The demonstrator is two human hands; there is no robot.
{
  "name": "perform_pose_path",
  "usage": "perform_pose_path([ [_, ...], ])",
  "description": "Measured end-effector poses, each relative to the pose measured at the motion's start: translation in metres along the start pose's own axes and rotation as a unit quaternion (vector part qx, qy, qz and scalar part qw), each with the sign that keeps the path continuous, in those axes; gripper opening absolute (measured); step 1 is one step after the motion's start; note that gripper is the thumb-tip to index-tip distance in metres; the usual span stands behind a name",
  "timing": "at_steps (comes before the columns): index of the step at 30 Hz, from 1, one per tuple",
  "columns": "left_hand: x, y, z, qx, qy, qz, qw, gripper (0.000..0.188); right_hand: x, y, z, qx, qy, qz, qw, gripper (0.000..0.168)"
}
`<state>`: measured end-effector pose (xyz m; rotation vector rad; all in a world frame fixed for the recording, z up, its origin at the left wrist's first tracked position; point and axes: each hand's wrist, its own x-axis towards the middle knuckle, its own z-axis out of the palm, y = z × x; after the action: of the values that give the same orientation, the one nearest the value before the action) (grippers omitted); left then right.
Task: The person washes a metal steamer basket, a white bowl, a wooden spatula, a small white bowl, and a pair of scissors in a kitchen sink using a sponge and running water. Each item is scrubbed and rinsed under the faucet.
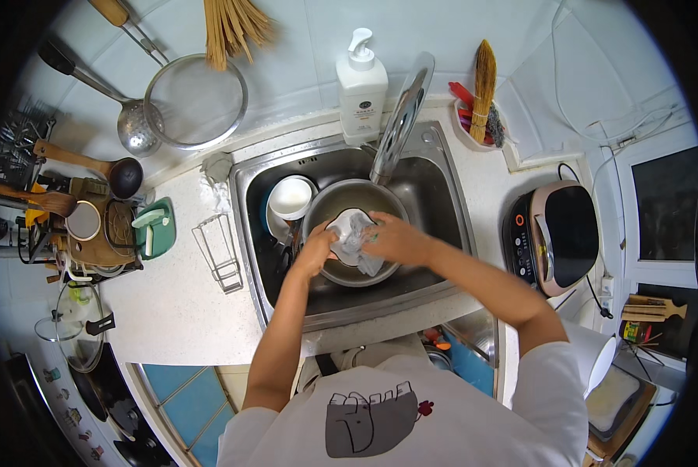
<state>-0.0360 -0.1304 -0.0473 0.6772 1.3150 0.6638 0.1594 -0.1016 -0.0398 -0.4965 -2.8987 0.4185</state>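
Observation:
My left hand [316,250] grips the edge of a small white bowl [343,224] with a dark rim. A crumpled greyish-white cloth [360,242] is in my right hand [400,238], pressed against the bowl's inside. Both hands are above a large round metal basin [322,205] holding some liquid. That basin stands in the stainless steel sink [433,201], below the chrome faucet [404,111]. Left of the basin, a white bowl [291,197] is stacked with other dishes, and dark utensils [293,236] lean near them. My fingers partly hide the bowl and the cloth.
A white pump bottle [362,96] stands behind the sink. On the right are a brush holder [471,131] and a countertop appliance [553,236]. Leftward sit a wire rack [219,254], a green tray [165,233] and hanging utensils, including a strainer [197,102].

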Motion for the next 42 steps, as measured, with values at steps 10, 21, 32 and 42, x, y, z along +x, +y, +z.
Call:
perform_pose_path([
  [10,0.03,-0.035,-0.001,-0.008,0.061,0.053,0.997,0.039,0.007,-0.036,0.033,0.07,0.05,0.169,0.982,0.019],
  [21,0.031,-0.039,0.004,0.178,0.21,0.147,0.95,0.038,0.028,-0.048,0.062,0.086,0.104,0.28,0.95,0.033],
  [32,0.147,-0.087,-0.141,-0.006,0.34,0.032,0.94,0.026,-0.008,-0.063,0.068,0.279,0.227,0.423,0.832,0.033],
  [42,0.143,-0.042,-0.093,0.181,0.404,-0.08,0.893,0.017,-0.05,-0.067,0.079,0.324,0.266,0.496,0.76,0.024],
])
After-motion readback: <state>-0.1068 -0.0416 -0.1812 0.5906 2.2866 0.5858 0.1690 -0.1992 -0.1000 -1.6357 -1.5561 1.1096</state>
